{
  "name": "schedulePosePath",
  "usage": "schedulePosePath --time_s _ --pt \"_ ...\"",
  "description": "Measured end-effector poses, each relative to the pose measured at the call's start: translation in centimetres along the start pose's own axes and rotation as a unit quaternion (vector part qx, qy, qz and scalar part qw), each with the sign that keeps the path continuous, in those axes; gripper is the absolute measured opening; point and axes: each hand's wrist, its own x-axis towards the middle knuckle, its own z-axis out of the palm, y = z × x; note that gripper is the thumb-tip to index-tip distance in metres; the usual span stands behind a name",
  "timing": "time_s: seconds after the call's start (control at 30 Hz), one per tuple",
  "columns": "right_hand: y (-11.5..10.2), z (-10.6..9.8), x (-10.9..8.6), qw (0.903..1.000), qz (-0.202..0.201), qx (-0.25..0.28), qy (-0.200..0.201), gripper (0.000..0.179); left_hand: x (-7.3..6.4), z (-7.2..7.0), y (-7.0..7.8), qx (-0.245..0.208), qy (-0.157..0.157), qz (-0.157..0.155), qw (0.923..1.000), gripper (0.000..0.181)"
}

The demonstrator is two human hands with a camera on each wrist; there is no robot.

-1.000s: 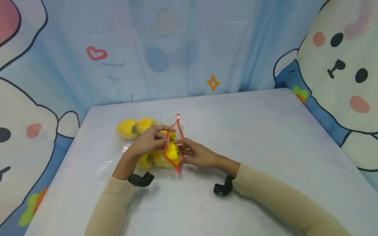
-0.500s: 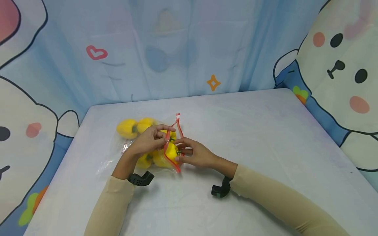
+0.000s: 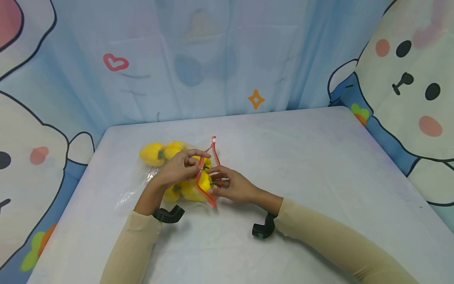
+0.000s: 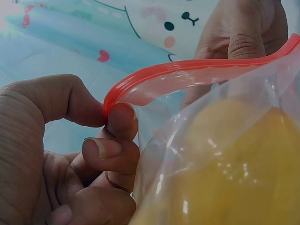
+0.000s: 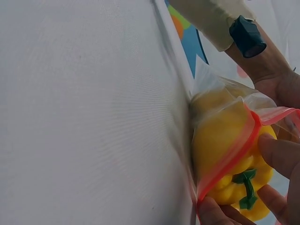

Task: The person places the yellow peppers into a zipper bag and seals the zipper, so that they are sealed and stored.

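Observation:
A clear zip bag [image 3: 131,197] with a red zip edge [image 4: 187,65] lies on the table, with several yellow bell peppers [image 3: 152,154] inside. My left hand [image 3: 180,167] pinches the red edge between thumb and forefinger and draws the mouth apart. At that mouth, my right hand [image 3: 237,184] holds one yellow bell pepper [image 3: 204,181], thumb on one side and fingertips on the other. Its green stem [image 5: 248,187] faces outward toward the right palm. Most of this pepper sits within the red rim. The left hand hides part of the peppers behind it.
A white cloth covers the table [image 3: 301,169]. Behind it hangs a blue curtain [image 3: 227,59] with cartoon animals. Black wrist cameras [image 3: 264,228] jut out below both wrists, close over the cloth.
My right hand has moved slightly left, and the pepper at the mouth has slid deeper into the bag. The left hand keeps its pinch on the red edge, nearly still.

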Motion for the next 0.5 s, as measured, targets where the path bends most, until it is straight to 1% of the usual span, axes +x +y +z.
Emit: schedulePosePath --time_s 0.23,0.5 --pt "-0.30 0.17 0.06 0.9998 0.007 -0.018 0.005 0.057 0.01 -0.04 -0.03 -0.002 -0.001 -0.001 1.0000 0.045" --pt "-0.58 0.40 0.23 0.9996 0.004 -0.028 0.006 0.054 0.01 -0.07 0.09 0.000 0.001 -0.002 1.0000 0.046"
